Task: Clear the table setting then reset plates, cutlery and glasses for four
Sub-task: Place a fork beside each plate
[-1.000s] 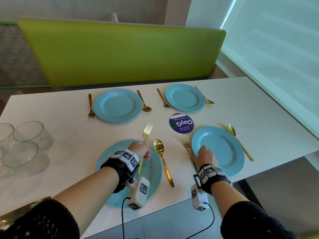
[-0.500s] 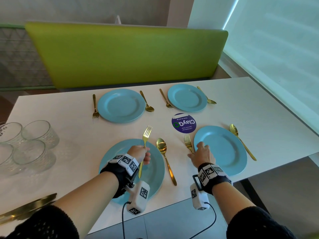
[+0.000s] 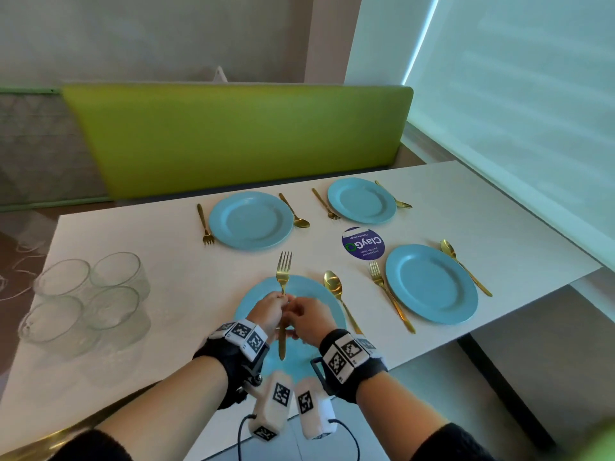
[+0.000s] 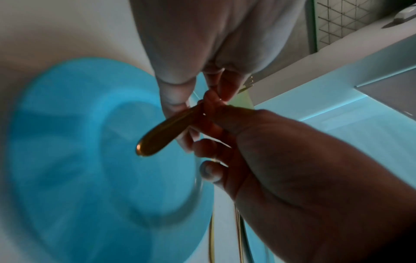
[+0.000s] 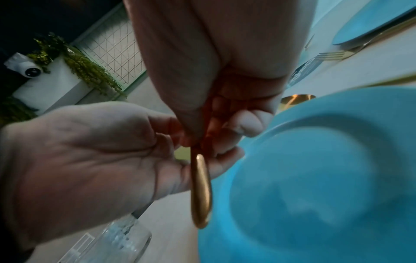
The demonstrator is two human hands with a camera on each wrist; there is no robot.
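Observation:
Both hands meet on one gold fork [image 3: 284,271] above the near-left blue plate [image 3: 327,304]. My left hand [image 3: 278,302] pinches the fork's shaft from the left, and my right hand [image 3: 299,311] pinches it from the right just below. The tines point away from me. In the left wrist view the fork's handle [image 4: 164,129] sticks out under the left hand's fingertips [image 4: 178,105], with the plate [image 4: 78,142] beneath. The right wrist view shows the handle [image 5: 200,192] hanging between both hands. A gold spoon [image 3: 334,284] lies right of this plate.
The near-right plate [image 3: 431,284] has a fork [image 3: 386,287] and a spoon [image 3: 462,264] beside it. Two far plates [image 3: 251,220] [image 3: 361,200] also have gold cutlery alongside. Several glasses [image 3: 90,294] cluster at the table's left. A purple round sticker [image 3: 362,244] lies mid-table, with a green bench back [image 3: 233,138] behind.
My right hand left the near-right plate and fork and swung left to join my left hand on the fork. The left hand has raised the fork more upright over the plate.

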